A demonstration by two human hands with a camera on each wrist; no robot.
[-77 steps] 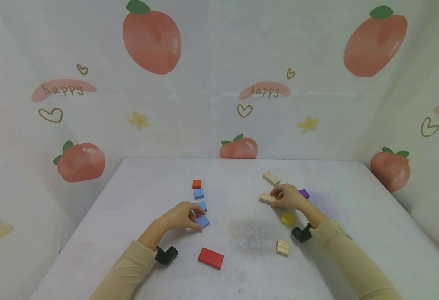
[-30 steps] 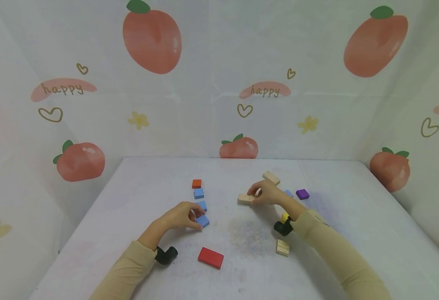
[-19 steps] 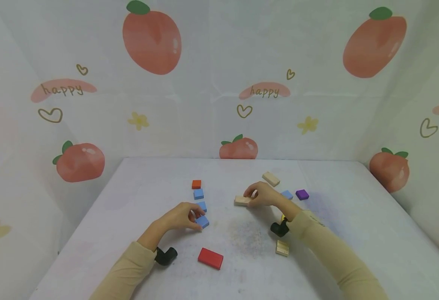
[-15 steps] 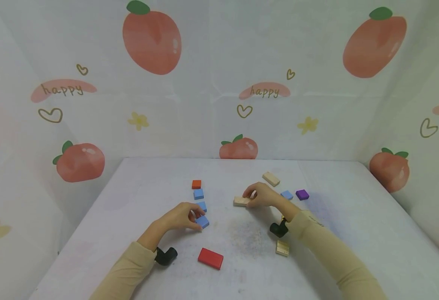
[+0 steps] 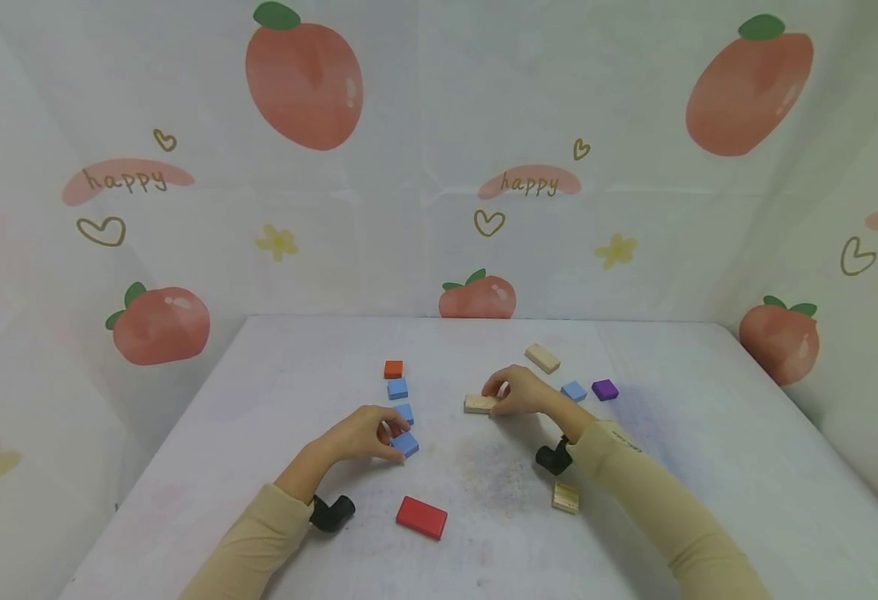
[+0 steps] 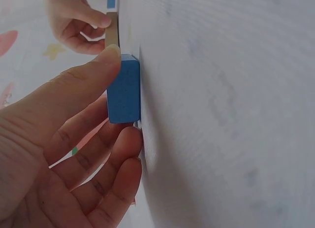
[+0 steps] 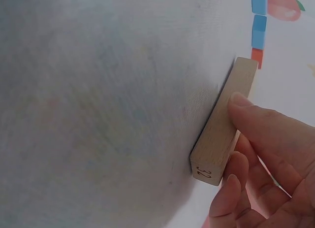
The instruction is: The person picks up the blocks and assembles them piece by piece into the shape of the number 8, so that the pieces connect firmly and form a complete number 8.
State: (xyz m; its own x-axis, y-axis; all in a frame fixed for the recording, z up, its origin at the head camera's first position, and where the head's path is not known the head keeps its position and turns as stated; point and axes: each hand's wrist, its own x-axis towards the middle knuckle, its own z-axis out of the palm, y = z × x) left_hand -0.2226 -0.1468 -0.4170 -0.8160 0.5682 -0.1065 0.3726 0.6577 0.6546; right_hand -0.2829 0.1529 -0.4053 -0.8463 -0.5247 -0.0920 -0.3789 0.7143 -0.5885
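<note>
My left hand [image 5: 359, 432] pinches a small blue block [image 5: 406, 444] lying on the table, thumb on one side and fingers on the other; the left wrist view shows this blue block [image 6: 124, 92] close up. Two more blue blocks, a middle one [image 5: 404, 413] and a farther one [image 5: 397, 388], stretch away behind it towards an orange-red block [image 5: 393, 369]. Right of that row, my right hand [image 5: 523, 390] holds one end of a pale wooden block [image 5: 476, 404] between thumb and fingers. In the right wrist view the wooden block [image 7: 226, 114] has "32" on its end.
A red rectangular block [image 5: 421, 517] lies at the front. To the right are a ridged wooden block [image 5: 565, 497], another pale wooden block [image 5: 542, 357], a blue block [image 5: 574, 391] and a purple block [image 5: 605, 390]. Black wrist cameras sit under both sleeves.
My right hand has moved left with the wooden block, slowing lately. A blue block near the purple one has come into view; the yellow block is now hidden behind the right arm. My left hand stays put.
</note>
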